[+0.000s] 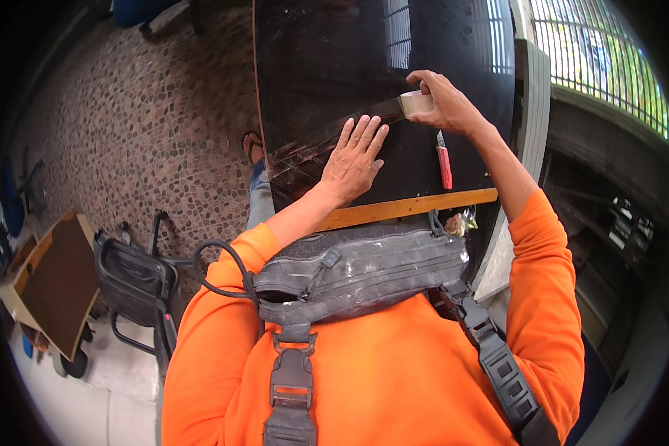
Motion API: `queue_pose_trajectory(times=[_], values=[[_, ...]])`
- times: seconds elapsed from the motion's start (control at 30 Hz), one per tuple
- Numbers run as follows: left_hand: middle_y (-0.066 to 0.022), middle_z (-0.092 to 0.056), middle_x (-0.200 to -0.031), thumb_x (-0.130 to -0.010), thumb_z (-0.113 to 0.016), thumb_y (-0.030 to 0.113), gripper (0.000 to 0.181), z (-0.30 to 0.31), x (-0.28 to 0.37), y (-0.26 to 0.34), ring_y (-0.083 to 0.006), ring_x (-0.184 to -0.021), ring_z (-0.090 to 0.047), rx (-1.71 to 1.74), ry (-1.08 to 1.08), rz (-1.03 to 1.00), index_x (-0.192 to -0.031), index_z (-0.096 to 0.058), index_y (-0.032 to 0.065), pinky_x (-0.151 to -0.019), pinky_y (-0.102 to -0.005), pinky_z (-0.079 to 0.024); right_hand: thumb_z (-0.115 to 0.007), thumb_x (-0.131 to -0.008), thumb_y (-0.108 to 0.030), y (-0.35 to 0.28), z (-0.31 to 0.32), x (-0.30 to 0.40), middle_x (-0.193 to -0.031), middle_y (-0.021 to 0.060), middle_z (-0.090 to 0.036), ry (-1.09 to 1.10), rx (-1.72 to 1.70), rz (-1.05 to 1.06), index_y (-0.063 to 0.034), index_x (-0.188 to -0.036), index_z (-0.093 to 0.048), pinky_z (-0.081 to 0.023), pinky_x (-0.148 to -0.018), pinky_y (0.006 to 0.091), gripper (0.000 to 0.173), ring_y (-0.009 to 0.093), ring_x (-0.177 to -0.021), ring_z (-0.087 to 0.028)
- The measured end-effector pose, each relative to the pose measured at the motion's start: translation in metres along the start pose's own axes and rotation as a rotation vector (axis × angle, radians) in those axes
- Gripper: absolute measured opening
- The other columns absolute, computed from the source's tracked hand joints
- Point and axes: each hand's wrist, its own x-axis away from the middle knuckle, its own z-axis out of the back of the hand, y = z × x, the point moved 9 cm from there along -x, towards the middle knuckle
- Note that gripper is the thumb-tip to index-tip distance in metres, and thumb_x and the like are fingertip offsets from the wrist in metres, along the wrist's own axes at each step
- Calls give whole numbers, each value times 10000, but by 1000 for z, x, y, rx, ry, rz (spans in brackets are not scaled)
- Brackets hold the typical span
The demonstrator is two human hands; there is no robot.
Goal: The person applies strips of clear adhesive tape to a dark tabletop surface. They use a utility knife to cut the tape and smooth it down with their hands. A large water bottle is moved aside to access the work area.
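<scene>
My right hand [449, 106] grips a roll of packing tape [417, 105] above the dark glossy tabletop [334, 50]. From the roll a strip of clear tape [387, 108] runs down and left over the surface. Flat on the tabletop, fingers slightly spread, lies my left hand [357, 159], beside or on that strip; which of the two I cannot tell. Several more clear strips [295, 153] cross near the table's left edge. Below the tape roll rests a red utility knife [444, 167] with its blade out, touched by neither hand.
A wooden edge strip [407, 209] borders the table's near side. A black chest bag [362, 267] hangs before me. At left stand a black chair [136, 279] and a brown-topped table [61, 284]. A barred window [607, 61] is at upper right. My sandalled foot [252, 146] shows beside the table.
</scene>
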Motion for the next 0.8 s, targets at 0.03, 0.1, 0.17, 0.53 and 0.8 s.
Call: queue_pose_trajectory(times=[0.03, 0.1, 0.17, 0.53, 0.8], values=[[-179, -333, -1652, -960, -662, 307, 729, 1, 0, 1, -344, -1557, -254, -8, 16, 23, -1581, -374, 56, -1290, -516, -144, -862, -771, -286, 1, -2, 0, -1223, 174, -645, -16, -38, 15, -109, -1329, -561, -468, -1053, 433, 658, 363, -1183, -589], [-168, -341, -1649, -956, -672, 300, 730, 0, -3, 5, -336, -1557, -261, -33, 60, 49, -1581, -378, 63, -1288, -517, -152, -814, -830, -305, 2, -3, 1, -1132, 161, -679, -12, -83, 103, -70, -1228, -627, -494, -999, 438, 499, 356, -1114, -632], [-160, -341, -1652, -955, -675, 299, 732, 0, -5, 6, -333, -1558, -261, -65, 107, 106, -1585, -376, 75, -1287, -522, -148, -796, -869, -338, 21, -6, 2, -991, 165, -714, 3, -34, 42, -31, -1131, -678, -535, -883, 425, 421, 338, -959, -681], [-176, -325, -1660, -980, -640, 343, 725, -7, -5, 19, -351, -1561, -249, -78, 294, 286, -1596, -363, 79, -1288, -520, -139, -725, -903, -482, 6, -4, -27, -838, 210, -717, -116, 76, 147, -9, -960, -697, -529, -720, 463, 477, 391, -793, -690], [-176, -323, -1663, -986, -634, 333, 715, -14, 8, 17, -355, -1562, -247, -103, 266, 346, -1592, -367, 62, -1288, -520, -134, -721, -873, -479, -9, -17, -31, -800, 202, -717, -14, 241, 247, -32, -878, -684, -543, -731, 504, 449, 408, -807, -706]])
